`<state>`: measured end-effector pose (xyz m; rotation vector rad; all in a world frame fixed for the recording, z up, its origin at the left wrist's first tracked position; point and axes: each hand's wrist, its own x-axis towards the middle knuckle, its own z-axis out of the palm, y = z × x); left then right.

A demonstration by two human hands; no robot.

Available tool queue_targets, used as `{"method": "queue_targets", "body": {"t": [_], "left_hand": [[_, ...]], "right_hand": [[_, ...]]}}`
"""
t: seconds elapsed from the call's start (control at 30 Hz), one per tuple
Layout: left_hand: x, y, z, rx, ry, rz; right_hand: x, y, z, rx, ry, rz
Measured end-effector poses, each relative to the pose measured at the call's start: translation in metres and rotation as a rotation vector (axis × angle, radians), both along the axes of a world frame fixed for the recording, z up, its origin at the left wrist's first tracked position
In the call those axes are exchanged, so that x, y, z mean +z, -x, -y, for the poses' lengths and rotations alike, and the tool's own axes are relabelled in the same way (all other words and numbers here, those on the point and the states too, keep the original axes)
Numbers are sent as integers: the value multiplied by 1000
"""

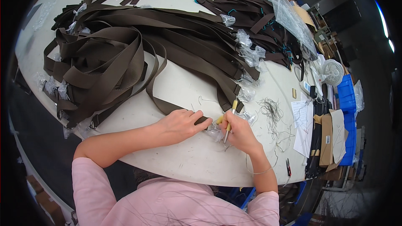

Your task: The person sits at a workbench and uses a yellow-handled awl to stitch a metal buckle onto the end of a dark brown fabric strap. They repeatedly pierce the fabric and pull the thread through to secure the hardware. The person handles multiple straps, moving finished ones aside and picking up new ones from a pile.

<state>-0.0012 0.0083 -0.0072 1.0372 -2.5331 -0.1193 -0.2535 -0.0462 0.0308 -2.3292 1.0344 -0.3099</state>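
So the strap [162,106] is pinched in the left hand's [180,125] fingers, and a yellow-handled tool [228,127] is clutched by the right hand [240,134] just beside. One slip and the strap could get gouged. Loose thread [272,112] right of the fingers could be snagged by any tug.

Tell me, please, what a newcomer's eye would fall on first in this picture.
Probably the big tangle of dark brown straps, heaped over the left of the white table. Next, perhaps, the yellow-and-metal tool in the right fingers near the table's front edge, then the small white fan toward the picture's right.
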Motion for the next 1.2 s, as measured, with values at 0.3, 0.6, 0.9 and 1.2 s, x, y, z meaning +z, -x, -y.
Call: {"method": "queue_targets", "body": {"t": [0.3, 0.6, 0.9, 1.2], "left_hand": [[-9, 5, 2, 66, 87, -19], [-19, 11, 8, 139, 143, -42], [-5, 6, 9, 177, -288, -330], [-5, 18, 17, 131, -485, -361]], "right_hand": [[3, 0, -19, 125, 216, 11], [-35, 5, -62, 95, 535, 86], [-46, -7, -61, -17, 383, 195], [-43, 2, -65, 9, 291, 236]]}}
